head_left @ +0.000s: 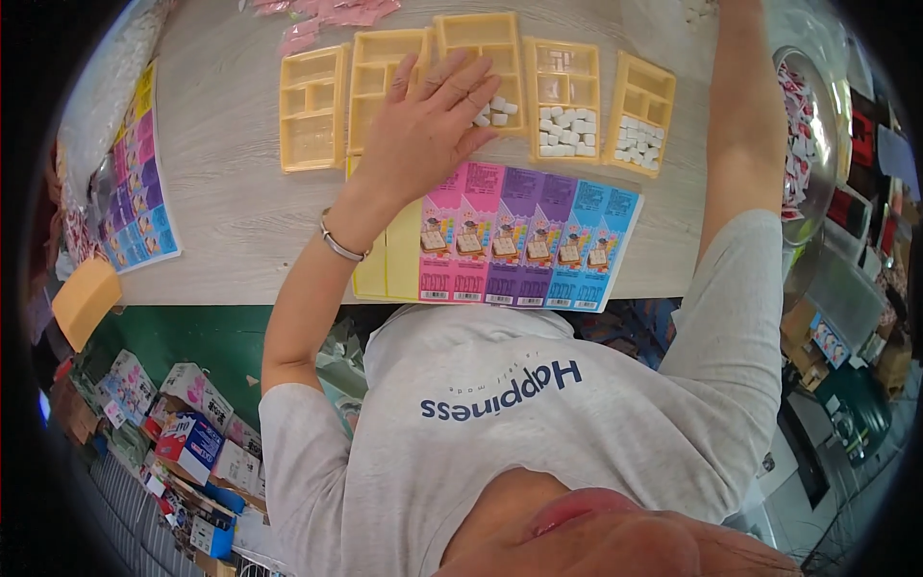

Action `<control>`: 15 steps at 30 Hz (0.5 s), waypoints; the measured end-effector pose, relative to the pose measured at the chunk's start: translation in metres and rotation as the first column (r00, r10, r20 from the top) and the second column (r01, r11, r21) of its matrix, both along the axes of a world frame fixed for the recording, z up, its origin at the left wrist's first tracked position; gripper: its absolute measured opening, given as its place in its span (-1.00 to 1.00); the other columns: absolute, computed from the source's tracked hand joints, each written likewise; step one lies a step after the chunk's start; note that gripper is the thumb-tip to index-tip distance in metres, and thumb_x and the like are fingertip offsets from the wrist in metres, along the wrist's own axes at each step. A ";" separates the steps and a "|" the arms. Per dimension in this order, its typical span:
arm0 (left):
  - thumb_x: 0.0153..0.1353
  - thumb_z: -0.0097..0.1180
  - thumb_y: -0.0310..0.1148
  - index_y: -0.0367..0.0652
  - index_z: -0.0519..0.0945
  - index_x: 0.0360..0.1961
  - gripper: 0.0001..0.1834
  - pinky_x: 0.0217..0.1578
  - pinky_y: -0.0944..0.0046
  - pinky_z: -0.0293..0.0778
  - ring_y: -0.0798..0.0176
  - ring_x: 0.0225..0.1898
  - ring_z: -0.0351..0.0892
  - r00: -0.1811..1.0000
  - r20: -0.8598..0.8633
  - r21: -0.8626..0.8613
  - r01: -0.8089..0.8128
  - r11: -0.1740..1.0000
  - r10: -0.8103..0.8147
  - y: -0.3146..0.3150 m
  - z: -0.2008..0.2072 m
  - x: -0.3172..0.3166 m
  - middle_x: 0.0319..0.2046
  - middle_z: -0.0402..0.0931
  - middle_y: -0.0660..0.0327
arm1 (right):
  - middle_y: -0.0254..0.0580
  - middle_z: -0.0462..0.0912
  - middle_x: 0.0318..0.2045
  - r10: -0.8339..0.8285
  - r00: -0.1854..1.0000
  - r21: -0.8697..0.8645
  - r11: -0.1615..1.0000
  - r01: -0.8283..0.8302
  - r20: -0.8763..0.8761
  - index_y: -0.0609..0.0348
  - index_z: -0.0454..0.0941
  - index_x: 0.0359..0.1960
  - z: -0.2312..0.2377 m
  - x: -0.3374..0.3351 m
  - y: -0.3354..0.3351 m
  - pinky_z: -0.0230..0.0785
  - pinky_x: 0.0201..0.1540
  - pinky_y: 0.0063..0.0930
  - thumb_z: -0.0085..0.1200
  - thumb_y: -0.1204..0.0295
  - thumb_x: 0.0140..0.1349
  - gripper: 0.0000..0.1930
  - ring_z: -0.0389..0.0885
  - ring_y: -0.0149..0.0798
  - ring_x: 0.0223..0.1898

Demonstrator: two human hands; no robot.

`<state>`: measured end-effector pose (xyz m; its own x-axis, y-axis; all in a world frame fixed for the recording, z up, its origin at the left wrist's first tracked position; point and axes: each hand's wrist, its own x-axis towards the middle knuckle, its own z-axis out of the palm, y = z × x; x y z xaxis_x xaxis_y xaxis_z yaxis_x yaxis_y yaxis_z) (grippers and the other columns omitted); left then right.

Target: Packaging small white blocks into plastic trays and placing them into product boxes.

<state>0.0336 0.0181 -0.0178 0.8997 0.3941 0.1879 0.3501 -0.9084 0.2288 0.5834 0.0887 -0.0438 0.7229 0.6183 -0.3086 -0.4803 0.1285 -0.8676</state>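
Five yellow trays [563, 91] stand side by side on the light wood tabletop [231, 221], and the left hand [423, 125] is palm down over the second and third from the left. The grip on that one is loose and wide, fingers stretched out and a bit apart, and I don't see it closed around anything. Its thumb is right by the small white blocks [497, 112] in the third tray, but can't tell if it's actually touching them.

Can't tell what the right grip is doing, btw, since the right arm [745, 125] runs up past the top edge and takes the right hand out of frame. Near that forearm there's a clear plastic bag [663, 24].

Trays four and five have more white blocks sitting in their near compartments. Between the trays and the person's body is a printed sheet [510, 240] in pink, purple and blue, with a yellow strip on its left. Pink packets [327, 14] lie at the far side, and off to the right a metal bowl [824, 115] holds red and white packets [794, 144].
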 end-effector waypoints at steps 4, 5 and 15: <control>0.26 0.23 -0.19 0.01 0.63 0.10 -0.62 0.36 -0.03 0.19 0.15 0.29 0.41 0.970 0.197 -0.093 -0.127 0.987 0.143 -0.007 -0.012 -0.006 0.18 0.53 0.32 | -0.36 0.50 -0.52 0.027 0.997 0.196 0.981 -0.014 -0.066 -0.03 0.47 -0.26 0.058 -0.067 -0.036 0.34 -0.57 -0.51 -0.04 0.04 0.44 -0.70 0.46 -0.35 -0.55; 0.25 0.25 -0.22 0.02 0.64 0.08 -0.63 0.33 0.00 0.23 0.15 0.26 0.45 0.958 0.235 -0.099 -0.147 0.984 0.167 -0.008 -0.015 -0.005 0.15 0.56 0.32 | -0.37 0.49 -0.56 0.086 0.996 0.311 0.948 -0.073 -0.030 -0.03 0.47 -0.30 0.066 -0.074 -0.041 0.31 -0.58 -0.53 -0.09 0.03 0.46 -0.68 0.44 -0.39 -0.57; 0.45 -0.05 -0.12 0.11 0.29 0.44 -0.44 0.44 -0.26 -0.14 0.11 0.51 0.07 0.965 0.053 0.012 -0.259 0.966 0.258 -0.026 -0.020 0.014 0.45 0.22 0.28 | -0.39 0.41 -0.63 0.292 0.939 0.369 0.905 -0.210 -0.181 -0.03 0.42 -0.42 0.054 -0.307 -0.126 0.20 -0.65 -0.53 -0.10 0.09 0.48 -0.67 0.31 -0.40 -0.69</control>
